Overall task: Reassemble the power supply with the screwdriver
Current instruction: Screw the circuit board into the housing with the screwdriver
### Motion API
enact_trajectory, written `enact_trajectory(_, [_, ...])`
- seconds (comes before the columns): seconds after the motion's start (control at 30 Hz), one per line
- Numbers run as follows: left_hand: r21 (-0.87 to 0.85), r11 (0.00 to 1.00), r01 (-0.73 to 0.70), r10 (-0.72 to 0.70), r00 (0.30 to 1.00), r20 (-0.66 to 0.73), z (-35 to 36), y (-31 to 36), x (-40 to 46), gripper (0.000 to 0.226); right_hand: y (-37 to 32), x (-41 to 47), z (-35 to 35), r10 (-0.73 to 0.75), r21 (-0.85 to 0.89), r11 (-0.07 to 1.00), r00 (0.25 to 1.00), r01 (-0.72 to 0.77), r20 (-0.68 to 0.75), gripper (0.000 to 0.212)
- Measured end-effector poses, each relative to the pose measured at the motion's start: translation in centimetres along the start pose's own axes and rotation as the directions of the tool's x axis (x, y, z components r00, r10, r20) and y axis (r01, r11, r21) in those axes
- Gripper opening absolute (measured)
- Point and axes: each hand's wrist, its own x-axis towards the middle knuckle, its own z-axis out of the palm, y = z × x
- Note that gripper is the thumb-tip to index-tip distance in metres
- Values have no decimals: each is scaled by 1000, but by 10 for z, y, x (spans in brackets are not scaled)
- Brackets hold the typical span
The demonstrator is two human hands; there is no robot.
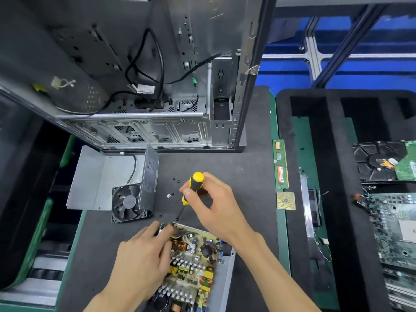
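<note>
Head view, lower centre of frame: right hand grips the screwdriver, tip at the open power supply corner, left hand fingers pinching there; driving that screw seemingly comes next.

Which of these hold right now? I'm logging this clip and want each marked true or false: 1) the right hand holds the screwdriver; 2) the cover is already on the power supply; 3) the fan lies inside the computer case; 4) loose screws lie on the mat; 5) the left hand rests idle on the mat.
1) True: the right hand grips the yellow and black screwdriver.
2) False: the power supply is open, its circuit board bare; the cover lies apart on the mat.
3) False: the fan sits on the mat, by the cover.
4) True: small screws lie near the screwdriver.
5) False: the left hand holds the power supply's far corner.
</note>
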Motion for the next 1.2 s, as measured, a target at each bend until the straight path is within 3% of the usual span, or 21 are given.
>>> enact_trajectory(0.2, [3, 1000, -9, 9, 1000, -18, -2, 3, 1, 33, 2, 0, 0, 10, -28, 1000, 996, -7, 89, 31])
enact_trajectory(0.6, [24, 999, -23, 24, 999, -36, 2, 0, 1, 30, 1, -1, 2, 3, -102, 995, 982, 17, 189, 21])
enact_trajectory(0.93, [16, 997, -73, 74, 994, -79, 0, -3, 1, 24, -16, -2, 3, -105, -180, 968, 934, 175, 342, 26])
enact_trajectory(1.03, [19, 997, -78, 79, 996, -40, -2, -1, -4, 23, -19, -4, 3, -108, -203, 962, 935, 184, 337, 34])
enact_trajectory(1.1, [64, 993, -104, 104, 995, 0, -5, -1, -12, 10, -20, -5, 3, -116, -221, 955, 937, 196, 328, 38])
enact_trajectory(1.2, [137, 965, -223, 215, 974, 71, -14, -5, -29, 36, -21, -7, 4, -113, -244, 950, 943, 195, 314, 43])
